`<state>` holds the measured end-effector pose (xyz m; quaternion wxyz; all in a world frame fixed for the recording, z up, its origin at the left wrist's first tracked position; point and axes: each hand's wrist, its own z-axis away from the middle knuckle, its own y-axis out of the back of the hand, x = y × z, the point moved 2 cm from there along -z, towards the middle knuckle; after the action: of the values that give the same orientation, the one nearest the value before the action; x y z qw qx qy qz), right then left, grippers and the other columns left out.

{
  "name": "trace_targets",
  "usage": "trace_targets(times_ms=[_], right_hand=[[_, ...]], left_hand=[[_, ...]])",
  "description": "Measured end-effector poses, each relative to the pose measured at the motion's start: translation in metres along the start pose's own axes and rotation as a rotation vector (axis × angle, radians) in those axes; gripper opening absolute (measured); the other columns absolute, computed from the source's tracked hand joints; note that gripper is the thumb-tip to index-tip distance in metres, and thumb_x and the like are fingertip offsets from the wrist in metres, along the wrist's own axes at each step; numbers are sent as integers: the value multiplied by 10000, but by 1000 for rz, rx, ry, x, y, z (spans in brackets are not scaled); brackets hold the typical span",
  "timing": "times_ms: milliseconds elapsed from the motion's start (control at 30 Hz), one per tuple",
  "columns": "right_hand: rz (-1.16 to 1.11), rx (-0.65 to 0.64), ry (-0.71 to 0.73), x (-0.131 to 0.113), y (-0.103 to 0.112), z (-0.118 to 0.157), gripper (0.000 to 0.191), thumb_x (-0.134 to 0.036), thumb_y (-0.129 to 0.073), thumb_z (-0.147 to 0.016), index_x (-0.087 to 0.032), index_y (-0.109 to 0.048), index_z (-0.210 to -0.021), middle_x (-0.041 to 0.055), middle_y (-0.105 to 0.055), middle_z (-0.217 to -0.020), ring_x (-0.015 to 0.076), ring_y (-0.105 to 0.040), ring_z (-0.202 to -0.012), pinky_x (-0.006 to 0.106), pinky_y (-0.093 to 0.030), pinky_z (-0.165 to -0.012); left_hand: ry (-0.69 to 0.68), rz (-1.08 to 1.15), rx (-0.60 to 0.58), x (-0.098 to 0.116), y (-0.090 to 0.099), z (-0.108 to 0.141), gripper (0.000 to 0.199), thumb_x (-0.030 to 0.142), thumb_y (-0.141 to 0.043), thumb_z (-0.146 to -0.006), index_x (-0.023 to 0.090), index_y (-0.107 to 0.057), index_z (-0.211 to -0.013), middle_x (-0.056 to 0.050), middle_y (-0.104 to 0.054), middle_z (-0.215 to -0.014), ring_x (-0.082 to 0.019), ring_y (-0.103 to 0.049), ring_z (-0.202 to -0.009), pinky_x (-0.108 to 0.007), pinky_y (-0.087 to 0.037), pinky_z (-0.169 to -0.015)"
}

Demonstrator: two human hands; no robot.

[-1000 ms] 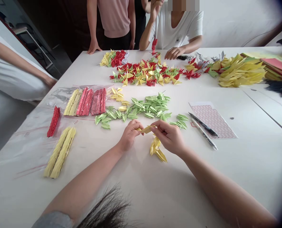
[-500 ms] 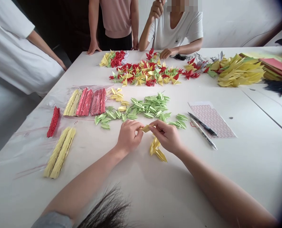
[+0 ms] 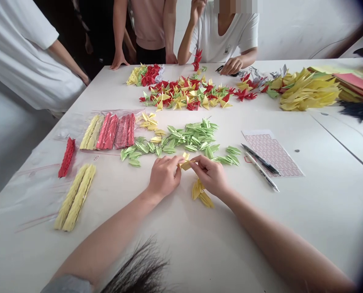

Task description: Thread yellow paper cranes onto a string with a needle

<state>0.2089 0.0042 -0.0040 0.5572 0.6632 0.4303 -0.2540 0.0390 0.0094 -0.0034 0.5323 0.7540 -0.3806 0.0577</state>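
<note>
Left of the green origami cranes [image 3: 181,138], a plastic sheet [image 3: 25,197] covers part of the desk [image 3: 328,211]. On it lie a red crane strand [image 3: 67,157] and two yellow crane strands [image 3: 74,197], with a clear bag [image 3: 108,132] of packed yellow and red strands farther from the operator.

Directly below the green cranes, the left hand [image 3: 165,176] and right hand [image 3: 210,176] meet at a small yellow origami crane [image 3: 186,165], partly hidden by the fingers. Grip state: both hands are closed on it from opposite sides, clamping it between the fingertips. Handling: the folded paper should be very light and fairly stiff along its creases, but easily crushed. Hold it lightly by the folded body, not by the thin points. Loose yellow cranes [image 3: 200,194] lie beside the right wrist.

Beyond the green cranes, a co-worker's hand [image 3: 119,60] rests on the desk, left of a mixed spread of red, yellow and green cranes [image 3: 184,94]. A second co-worker's hand [image 3: 232,66] rests near its far right end.

Right of the green cranes lie a black pen [image 3: 261,160] and a silver pen [image 3: 262,173], beside a sheet of red-outlined labels [image 3: 273,154]. Farther right are a heap of yellow cranes [image 3: 306,90] and a stack of coloured paper [image 3: 357,85].
</note>
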Motion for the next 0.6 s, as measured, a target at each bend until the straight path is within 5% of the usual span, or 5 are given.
trace_targets(times_ms=[333,600], right_hand=[[-363,-10,-123,15,-11,-2,318,-522,-437,-988,-223,-508,-904,36,-615,-920,149,-568,-739,301,-490,-696],[-581,12,-192,18,-15,-1,333,-554,-555,-934,-233,-532,-849,33,-642,-858,178,-635,-790,365,-544,-786]], left_hand=[[83,436,63,-1,-13,4,125,185,-556,-900,183,-663,-965,-56,-730,-981,-144,-714,-829,-237,-593,-722],[525,786,28,-8,-10,-4,241,408,-698,-810,170,-665,-802,-41,-726,-823,-161,-708,-699,-236,-575,-599]])
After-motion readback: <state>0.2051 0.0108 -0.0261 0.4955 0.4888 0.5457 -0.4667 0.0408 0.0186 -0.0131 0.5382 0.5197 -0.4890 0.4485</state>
